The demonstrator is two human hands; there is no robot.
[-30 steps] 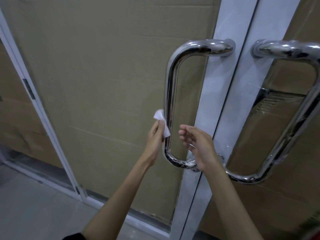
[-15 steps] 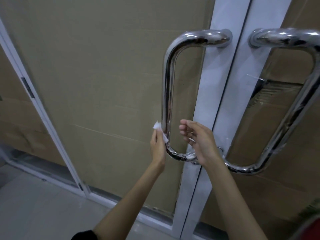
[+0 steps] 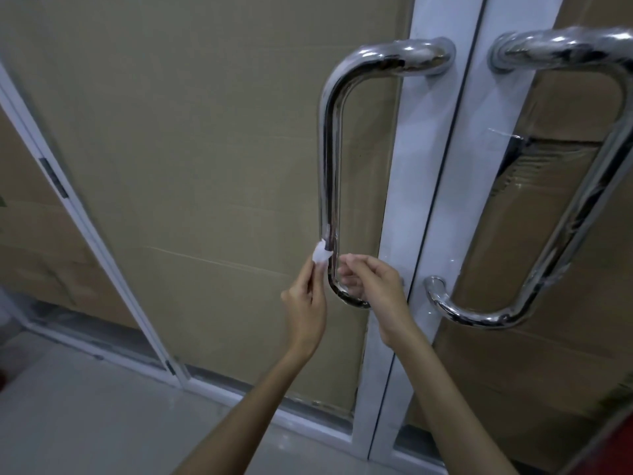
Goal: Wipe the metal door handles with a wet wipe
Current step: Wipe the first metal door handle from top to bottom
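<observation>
Two polished metal pull handles hang on a pair of glass doors. The left handle [image 3: 329,149] is a tall chrome loop; the right handle [image 3: 579,200] mirrors it on the other door. My left hand [image 3: 306,303] pinches a small crumpled white wet wipe [image 3: 320,256] against the outer side of the left handle's lower stretch, just above its bottom bend. My right hand [image 3: 371,286] sits on the inner side of that bend, fingers loosely curled and spread towards the bar, holding nothing that I can see.
White door frames [image 3: 435,200] meet between the handles. Brown cardboard [image 3: 188,149] shows behind the glass on both doors. A slanted white side frame with a hinge [image 3: 54,180] runs at the left. Pale floor tiles [image 3: 85,423] lie below.
My left hand has slid the wipe down the left handle's bar towards the bottom bend. My right hand has stayed near the bend. The view has shifted slightly.
</observation>
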